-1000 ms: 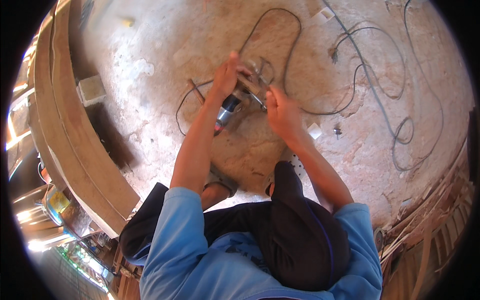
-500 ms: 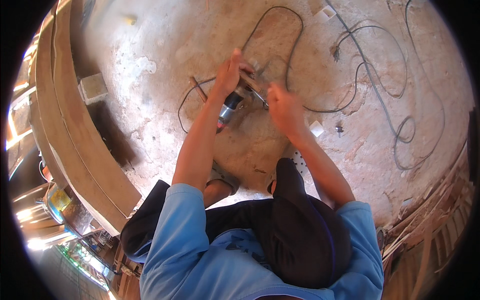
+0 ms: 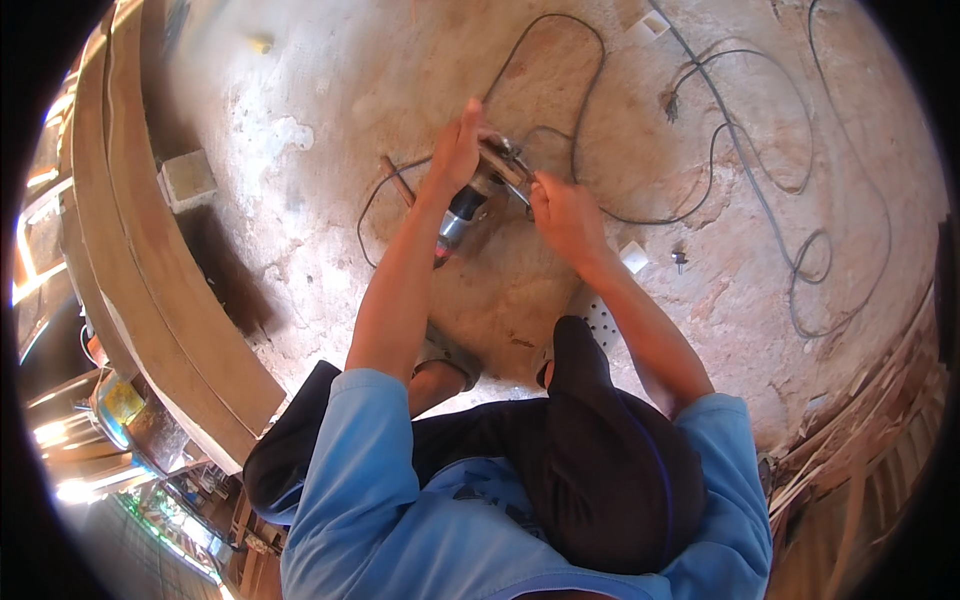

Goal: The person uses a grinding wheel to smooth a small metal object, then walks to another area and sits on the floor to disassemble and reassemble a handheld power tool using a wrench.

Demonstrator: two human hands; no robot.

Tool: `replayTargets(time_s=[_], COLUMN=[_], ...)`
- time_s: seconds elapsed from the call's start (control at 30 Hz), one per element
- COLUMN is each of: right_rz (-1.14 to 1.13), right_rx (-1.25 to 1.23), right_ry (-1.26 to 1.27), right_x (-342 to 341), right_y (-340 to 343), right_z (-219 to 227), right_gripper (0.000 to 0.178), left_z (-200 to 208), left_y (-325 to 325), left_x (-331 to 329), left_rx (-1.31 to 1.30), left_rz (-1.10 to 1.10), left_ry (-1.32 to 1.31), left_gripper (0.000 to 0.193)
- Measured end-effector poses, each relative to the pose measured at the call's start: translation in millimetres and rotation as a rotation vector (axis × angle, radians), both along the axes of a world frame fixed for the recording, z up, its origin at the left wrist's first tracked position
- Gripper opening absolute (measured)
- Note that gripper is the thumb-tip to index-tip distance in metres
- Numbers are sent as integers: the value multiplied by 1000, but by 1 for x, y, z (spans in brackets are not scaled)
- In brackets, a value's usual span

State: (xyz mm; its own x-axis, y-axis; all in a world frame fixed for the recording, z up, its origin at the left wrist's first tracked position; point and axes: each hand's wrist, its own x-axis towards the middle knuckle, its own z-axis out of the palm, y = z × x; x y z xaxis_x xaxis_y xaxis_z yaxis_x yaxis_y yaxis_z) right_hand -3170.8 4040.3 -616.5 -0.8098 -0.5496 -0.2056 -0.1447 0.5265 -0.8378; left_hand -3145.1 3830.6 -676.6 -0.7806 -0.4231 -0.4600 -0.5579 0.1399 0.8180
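Observation:
A corded power tool (image 3: 456, 226) with a black and silver body and a red part at its lower end lies on the concrete floor between my arms. My left hand (image 3: 459, 155) is closed around its upper part, thumb pointing away from me. A brown bar and a slim silver metal piece (image 3: 517, 193) stick out beside the tool toward my right hand. My right hand (image 3: 566, 218) is closed in a fist at the end of these pieces; its fingers hide what exactly they grip.
Black cable (image 3: 604, 60) loops over the floor, with a loose plug (image 3: 672, 104) farther right. A small dark metal part (image 3: 680, 260) lies by a white square piece (image 3: 633, 257). Long wooden boards (image 3: 150, 270) and a pale block (image 3: 187, 179) are at left; a wooden stick (image 3: 396, 180) lies near the tool.
My right hand, blurred before, is now sharp and has shifted very slightly near the tool. My left hand keeps its hold in nearly the same place.

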Motion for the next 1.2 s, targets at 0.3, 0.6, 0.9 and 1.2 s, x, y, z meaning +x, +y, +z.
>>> replayTargets(time_s=[0.3, 0.6, 0.9, 1.2], right_rz=[-46, -77, -29, -109], right_rx=[-66, -75, -37, -66], right_ry=[-98, -44, 43, -116], right_x=[1, -3, -2, 1], right_y=[1, -1, 0, -1], right_z=[-1, 6, 4, 2], right_gripper=[14, 15, 17, 15], left_z=[10, 9, 14, 7], left_y=[3, 5, 0, 4], left_x=[0, -2, -4, -1], left_rx=[38, -94, -23, 6], left_rz=[-59, -28, -50, -27], left_ry=[-19, 36, -45, 65], left_gripper=[96, 92, 96, 84])
